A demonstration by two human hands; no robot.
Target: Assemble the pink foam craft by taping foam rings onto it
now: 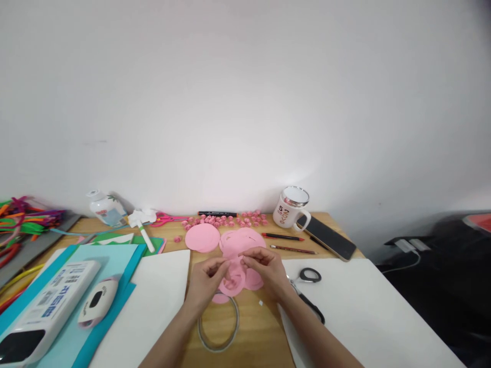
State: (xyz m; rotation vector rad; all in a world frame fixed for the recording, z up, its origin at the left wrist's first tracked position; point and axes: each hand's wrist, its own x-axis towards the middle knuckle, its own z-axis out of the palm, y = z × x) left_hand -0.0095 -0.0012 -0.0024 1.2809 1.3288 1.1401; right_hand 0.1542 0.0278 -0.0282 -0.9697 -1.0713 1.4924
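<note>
My left hand (205,278) and my right hand (268,268) meet low in the middle of the head view, each closed in a pinch. Between the fingertips is a piece of pink paper (235,266); its exact shape is partly hidden by my fingers. Beneath and behind it lie more cut pink paper pieces (245,238), some round and some curled. A neat stack of pink paper circles (202,237) is to the left. A roll of tape (200,327) lies nearest my left wrist. Black-handled scissors (310,275) lie beside my right forearm.
Small crumpled pink balls (222,221) line the wall side. A white mug (287,212) stands by a phone (330,237). Pens (284,236), white sheets (364,306), a white bottle (107,208), a long white box (51,312) and pipe cleaners (30,220) surround the work area.
</note>
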